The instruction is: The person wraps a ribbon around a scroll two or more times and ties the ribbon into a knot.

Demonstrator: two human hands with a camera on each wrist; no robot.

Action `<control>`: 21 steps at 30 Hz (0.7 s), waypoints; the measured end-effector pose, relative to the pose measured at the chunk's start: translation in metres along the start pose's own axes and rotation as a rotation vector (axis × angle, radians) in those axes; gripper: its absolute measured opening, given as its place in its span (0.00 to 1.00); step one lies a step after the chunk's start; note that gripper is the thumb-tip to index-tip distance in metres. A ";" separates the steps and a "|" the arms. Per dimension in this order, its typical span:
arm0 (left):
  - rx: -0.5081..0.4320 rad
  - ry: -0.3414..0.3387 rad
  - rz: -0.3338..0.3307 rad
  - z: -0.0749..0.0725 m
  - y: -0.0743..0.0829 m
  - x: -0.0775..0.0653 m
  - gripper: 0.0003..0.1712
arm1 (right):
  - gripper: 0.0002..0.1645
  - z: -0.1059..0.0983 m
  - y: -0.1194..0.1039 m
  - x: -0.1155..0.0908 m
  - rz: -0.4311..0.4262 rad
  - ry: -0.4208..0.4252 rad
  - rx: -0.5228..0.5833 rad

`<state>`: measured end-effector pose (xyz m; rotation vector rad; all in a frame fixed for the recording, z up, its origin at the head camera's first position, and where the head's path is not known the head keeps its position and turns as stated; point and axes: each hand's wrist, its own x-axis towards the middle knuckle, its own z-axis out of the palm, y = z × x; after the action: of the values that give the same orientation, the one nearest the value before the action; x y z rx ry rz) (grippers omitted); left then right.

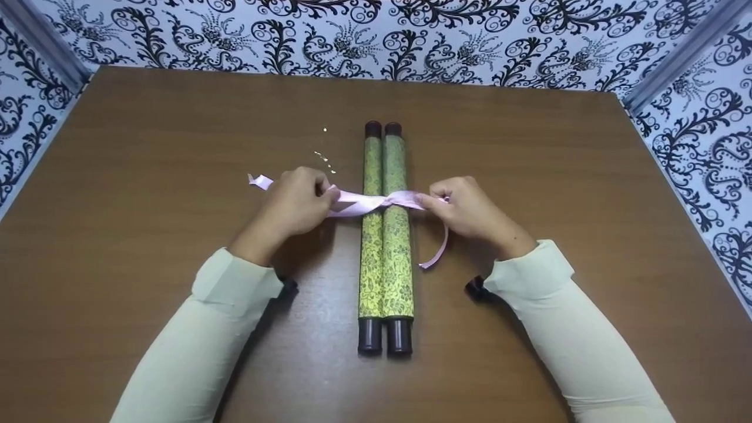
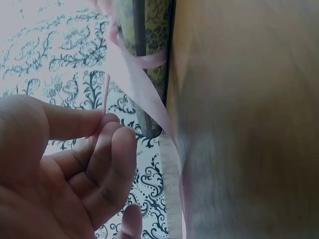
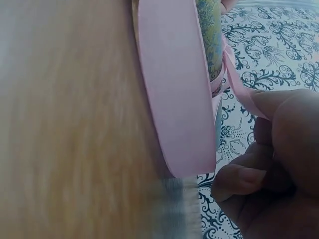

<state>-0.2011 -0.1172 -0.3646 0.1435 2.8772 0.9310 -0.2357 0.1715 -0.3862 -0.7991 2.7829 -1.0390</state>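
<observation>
Two slim rolls side by side, a left one and a right one, have yellow-green floral covering and dark end caps, like a rolled scroll. Around their middle passes a pink satin ribbon, crossed or knotted on top. My left hand pinches one ribbon length between thumb and forefinger, left of the rolls. On the right, my right hand pinches the other length. The left wrist view shows the ribbon twisting down past the fingers. In the right wrist view, a loose ribbon end hangs near the hand.
Under everything is a brown wooden table. Small pale flecks lie on it, left of the rolls' far half. White panels with black scrollwork stand beyond the far edge and at both sides. Dark wrist devices show under the sleeves.
</observation>
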 end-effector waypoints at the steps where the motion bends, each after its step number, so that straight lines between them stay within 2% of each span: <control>1: -0.005 -0.002 -0.001 -0.001 -0.001 0.000 0.15 | 0.31 0.000 0.001 0.001 -0.003 -0.007 -0.001; 8: 0.048 0.008 0.004 -0.004 -0.005 0.001 0.15 | 0.29 -0.002 0.001 0.001 -0.045 -0.023 -0.048; 11: 0.053 0.004 -0.001 -0.004 -0.005 0.002 0.15 | 0.28 -0.002 0.002 0.000 -0.014 -0.035 -0.048; 15: 0.033 -0.004 0.007 -0.003 -0.005 0.003 0.14 | 0.26 -0.003 0.002 -0.002 0.025 -0.047 -0.043; 21: -0.023 -0.035 0.020 -0.004 -0.012 0.002 0.14 | 0.25 -0.001 0.001 -0.001 0.037 -0.059 -0.028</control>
<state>-0.2046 -0.1291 -0.3685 0.1856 2.8373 0.9544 -0.2352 0.1731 -0.3864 -0.7646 2.7580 -0.9571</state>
